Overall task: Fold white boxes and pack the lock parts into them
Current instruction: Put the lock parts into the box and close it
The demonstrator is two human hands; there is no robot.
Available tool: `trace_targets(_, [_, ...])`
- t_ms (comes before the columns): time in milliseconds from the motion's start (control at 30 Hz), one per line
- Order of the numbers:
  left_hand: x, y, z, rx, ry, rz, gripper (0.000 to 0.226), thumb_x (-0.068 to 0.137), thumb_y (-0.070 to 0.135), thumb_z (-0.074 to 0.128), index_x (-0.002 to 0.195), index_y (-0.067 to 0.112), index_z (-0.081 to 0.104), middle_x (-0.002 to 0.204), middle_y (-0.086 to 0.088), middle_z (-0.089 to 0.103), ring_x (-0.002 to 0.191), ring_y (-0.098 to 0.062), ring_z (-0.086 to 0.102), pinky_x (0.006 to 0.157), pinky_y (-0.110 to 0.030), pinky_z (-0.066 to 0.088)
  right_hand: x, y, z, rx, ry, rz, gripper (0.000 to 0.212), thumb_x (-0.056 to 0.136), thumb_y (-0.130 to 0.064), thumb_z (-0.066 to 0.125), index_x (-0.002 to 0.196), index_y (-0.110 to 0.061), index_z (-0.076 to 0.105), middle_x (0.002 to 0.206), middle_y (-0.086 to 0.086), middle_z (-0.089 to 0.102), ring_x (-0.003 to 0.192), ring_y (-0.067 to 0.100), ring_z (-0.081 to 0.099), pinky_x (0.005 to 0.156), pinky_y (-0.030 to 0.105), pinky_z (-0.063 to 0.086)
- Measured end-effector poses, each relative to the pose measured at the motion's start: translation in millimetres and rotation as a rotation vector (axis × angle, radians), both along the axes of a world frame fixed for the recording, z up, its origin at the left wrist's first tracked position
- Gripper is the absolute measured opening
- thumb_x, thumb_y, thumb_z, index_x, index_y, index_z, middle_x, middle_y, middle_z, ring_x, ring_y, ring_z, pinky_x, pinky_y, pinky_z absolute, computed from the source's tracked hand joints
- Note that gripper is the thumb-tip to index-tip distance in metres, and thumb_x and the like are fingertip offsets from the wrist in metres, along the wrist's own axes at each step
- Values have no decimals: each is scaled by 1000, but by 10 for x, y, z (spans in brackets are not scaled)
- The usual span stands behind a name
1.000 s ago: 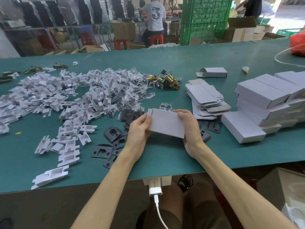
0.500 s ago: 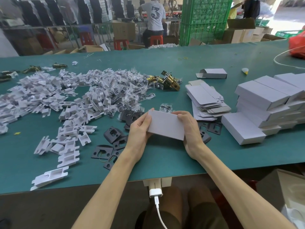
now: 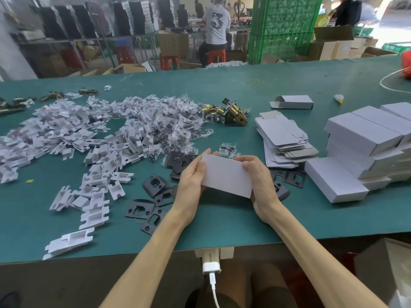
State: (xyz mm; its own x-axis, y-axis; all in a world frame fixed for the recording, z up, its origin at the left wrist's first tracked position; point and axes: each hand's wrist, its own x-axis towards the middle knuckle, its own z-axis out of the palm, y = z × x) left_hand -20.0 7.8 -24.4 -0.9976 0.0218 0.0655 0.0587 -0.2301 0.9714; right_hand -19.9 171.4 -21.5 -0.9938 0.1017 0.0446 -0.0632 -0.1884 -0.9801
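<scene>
One white box (image 3: 225, 175) is held low over the green table (image 3: 222, 225): the left hand (image 3: 191, 181) grips its left end, the right hand (image 3: 261, 183) its right end, thumbs on top, fingers curled behind. Loose black plates (image 3: 155, 196) lie beside both hands; bare surface runs to the near edge.

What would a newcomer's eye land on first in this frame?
The small white cardboard box gripped at both ends by the left hand and right hand, centre foreground. Left of it sprawls a big heap of white folded card inserts; to the right stands a stack of closed white boxes.
</scene>
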Motion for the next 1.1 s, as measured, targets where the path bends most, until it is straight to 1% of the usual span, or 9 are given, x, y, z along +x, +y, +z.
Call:
trace_targets(200, [-1, 14, -11, -58, 28, 41, 29, 112, 27, 43, 136, 30, 58, 137, 8, 69, 128, -19, 64, 114, -48, 47, 2, -3, -7, 26, 14, 17, 30, 82, -34, 52, 100, -16, 66, 93, 0, 67, 76, 9, 58, 59, 28, 45])
trace_targets(400, [8, 16, -8, -74, 30, 30, 34, 111, 28, 42, 144, 26, 51, 140, 7, 67, 129, -17, 63, 114, -47, 47, 15, -17, 14, 24, 5, -4, 31, 82, -36, 53, 101, -16, 65, 97, 1, 66, 81, 11, 58, 66, 31, 45])
trace_targets(467, [14, 20, -13, -91, 29, 21, 37, 111, 28, 41, 148, 24, 48, 142, 7, 66, 130, -16, 62, 113, -45, 48, 21, -18, 18, 13, 3, -14, 32, 82, -37, 54, 102, -15, 64, 100, 2, 65, 83, 13, 58, 68, 31, 45])
trace_targets(567, [23, 13, 5, -73, 7, 4, 43, 112, 25, 41, 154, 19, 44, 142, 8, 66, 125, -12, 65, 107, -38, 53, 31, -15, 25, 8, 5, -27, 33, 82, -37, 54, 103, -13, 63, 100, 2, 65, 83, 13, 58, 67, 31, 45])
trace_targets(667, [23, -4, 36, -20, -28, -15, 43, 111, 23, 45, 152, 13, 48, 139, 7, 68, 123, -12, 66, 103, -35, 56, 28, -12, 26, 3, -4, -41, 32, 81, -36, 54, 101, -14, 65, 96, -2, 67, 81, 11, 58, 66, 31, 45])
trace_targets(733, [28, -8, 54, 2, -36, -24, 44, 109, 23, 49, 151, 11, 50, 138, 6, 69, 123, -14, 66, 102, -35, 57, 20, -3, 26, -15, -26, -47, 29, 79, -36, 53, 97, -17, 67, 94, -4, 68, 83, 13, 59, 68, 34, 45])
trace_targets(867, [41, 3, 69, -1, -18, -21, 46, 106, 26, 52, 151, 18, 51, 137, 7, 69, 125, -15, 66, 102, -36, 57, 8, 5, 26, -49, -57, -38, 27, 78, -36, 53, 94, -21, 69, 92, -3, 69, 82, 15, 59, 66, 34, 46])
trace_targets(1000, [56, 14, 81, -8, -1, -41, 50, 100, 35, 55, 150, 28, 52, 140, 6, 67, 127, -17, 65, 103, -38, 56, 7, 9, 29, -70, -63, -41, 28, 78, -35, 52, 94, -20, 69, 94, -2, 69, 83, 15, 59, 65, 33, 46])
trace_targets(1100, [59, 6, 75, -11, 2, -54, 54, 99, 36, 56, 152, 26, 51, 141, 5, 66, 129, -18, 64, 101, -35, 57, 7, 7, 33, -75, -67, -47, 25, 78, -35, 52, 92, -22, 69, 93, -4, 69, 82, 14, 60, 64, 32, 46])
